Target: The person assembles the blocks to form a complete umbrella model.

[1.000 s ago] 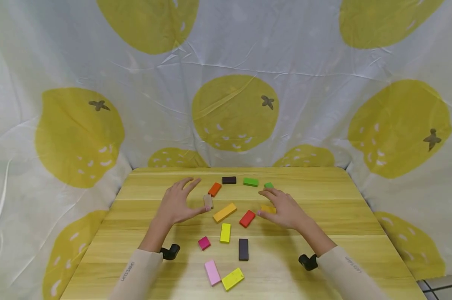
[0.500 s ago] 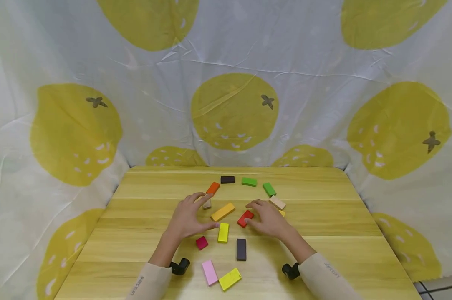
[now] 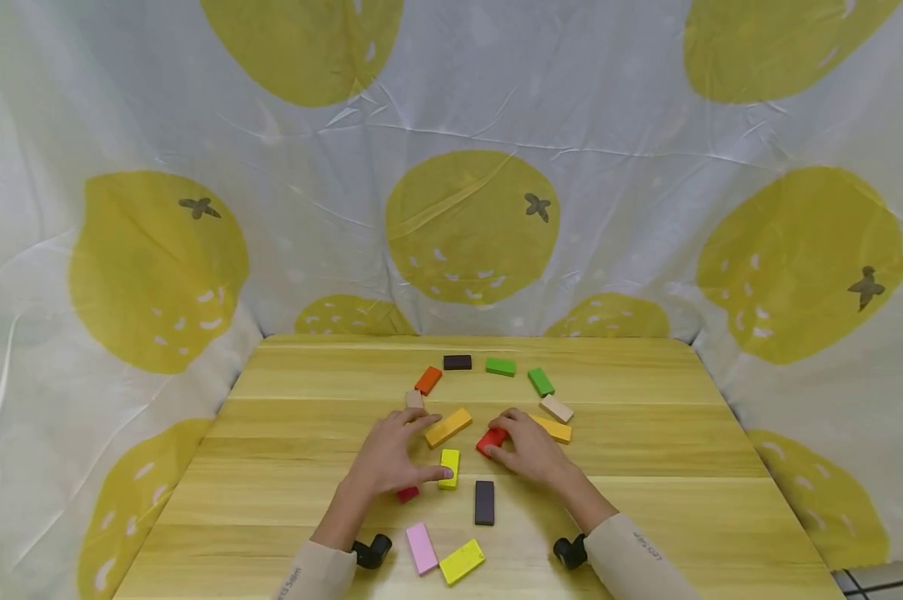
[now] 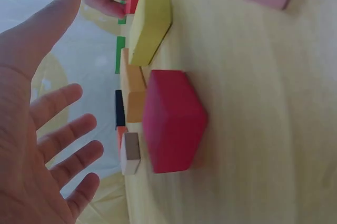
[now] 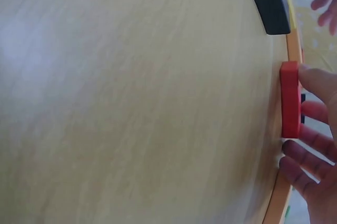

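Observation:
My left hand (image 3: 387, 457) hovers over the left part of the block group with fingers spread and holds nothing. Below it lies a magenta block (image 4: 174, 121), partly covered in the head view. Its thumb overlaps a yellow block (image 3: 449, 457) in the head view, but the left wrist view shows the thumb apart from it. Beyond that is a long orange block (image 3: 451, 427). With thumb and fingers, my right hand (image 3: 532, 452) pinches a red block (image 5: 290, 100) that is at the tabletop. A dark block (image 3: 484, 503) lies nearer to me, between the hands.
A black block (image 3: 457, 362), green blocks (image 3: 500, 367), an orange-red block (image 3: 428, 381) and plain wood blocks (image 3: 557, 408) form an arc at the back. Another orange block (image 3: 553, 429) lies right of the right hand. Pink (image 3: 422, 549) and yellow blocks (image 3: 462, 562) lie near me.
Both hands have come inward and nearer to me. My right hand has moved left onto the red block and taken hold of it. My left hand has shifted right, toward the yellow block.

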### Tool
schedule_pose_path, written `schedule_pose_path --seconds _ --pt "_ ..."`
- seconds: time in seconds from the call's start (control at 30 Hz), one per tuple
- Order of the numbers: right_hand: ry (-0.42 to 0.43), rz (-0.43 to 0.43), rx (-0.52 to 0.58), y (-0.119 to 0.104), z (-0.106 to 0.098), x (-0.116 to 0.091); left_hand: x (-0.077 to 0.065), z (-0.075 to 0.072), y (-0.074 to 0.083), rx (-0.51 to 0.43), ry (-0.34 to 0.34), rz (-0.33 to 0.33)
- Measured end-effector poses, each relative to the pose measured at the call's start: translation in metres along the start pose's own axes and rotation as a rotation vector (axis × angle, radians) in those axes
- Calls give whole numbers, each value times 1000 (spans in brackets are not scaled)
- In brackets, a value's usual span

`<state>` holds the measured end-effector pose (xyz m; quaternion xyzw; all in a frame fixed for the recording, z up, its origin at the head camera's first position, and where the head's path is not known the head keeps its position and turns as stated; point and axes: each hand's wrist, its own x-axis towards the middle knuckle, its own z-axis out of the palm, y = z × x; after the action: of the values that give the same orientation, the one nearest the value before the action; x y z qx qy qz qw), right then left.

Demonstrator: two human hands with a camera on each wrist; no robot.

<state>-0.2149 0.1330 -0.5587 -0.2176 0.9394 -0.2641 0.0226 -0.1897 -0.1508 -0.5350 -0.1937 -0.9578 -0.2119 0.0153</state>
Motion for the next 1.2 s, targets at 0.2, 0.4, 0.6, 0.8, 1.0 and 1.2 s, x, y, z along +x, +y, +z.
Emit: schedule_pose_path --seconds 0.2,0.4,0.6,0.8,1.0,1.2 --pt "-3 -33 42 -1 3 2 -6 9 4 -30 -25 8" --pt "-25 -38 79 -2 8 2 -10 15 5 -46 -45 11" --pt "9 -47 91 1 7 3 -8 21 6 -61 -7 44" --pt "-11 -59 88 3 6 4 -9 26 9 -61 -50 66" --pt "-19 -66 101 2 6 4 -10 27 11 -47 -59 76" --pt "-20 -64 87 2 4 4 -10 30 11 -55 -45 85"
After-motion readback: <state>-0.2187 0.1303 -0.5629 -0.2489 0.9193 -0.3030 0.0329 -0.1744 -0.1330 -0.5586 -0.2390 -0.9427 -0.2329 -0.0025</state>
